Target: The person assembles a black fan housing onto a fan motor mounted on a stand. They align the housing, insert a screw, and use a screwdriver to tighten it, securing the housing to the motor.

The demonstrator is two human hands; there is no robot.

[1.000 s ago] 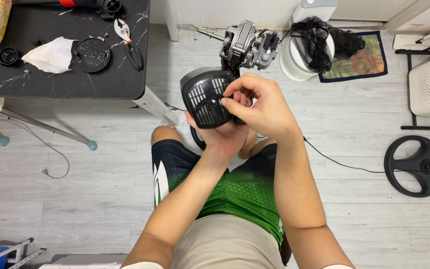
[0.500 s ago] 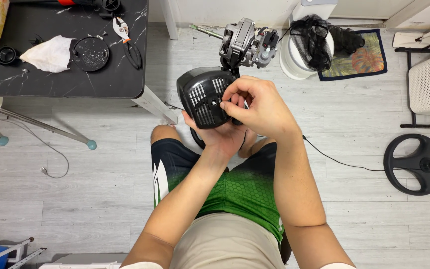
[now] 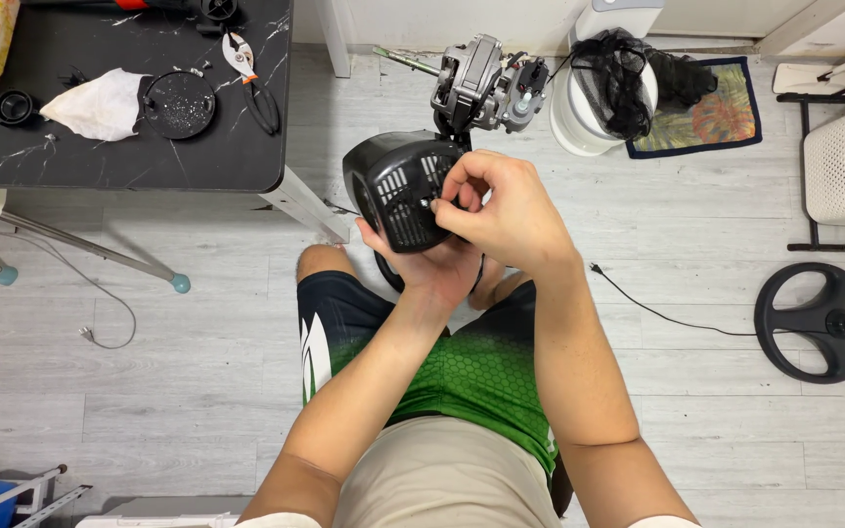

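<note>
— Right hand (image 3: 511, 210): what is it doing?
— Fingertips pinched together on the vented face of the black motor cover (image 3: 398, 191).
— And the left hand (image 3: 432, 269)?
— Cupped under that cover, clamped on it, holding it above the person's lap.
— What lies beyond?
— Just behind the cover, the bare grey fan motor (image 3: 486, 88). Further left, pliers (image 3: 251, 83), a white cloth (image 3: 100, 106) and a round black lid (image 3: 179, 106) on the dark counter (image 3: 70, 161).

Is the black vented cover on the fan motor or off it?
Off: the left hand holds the black vented cover below the bare motor.
</note>
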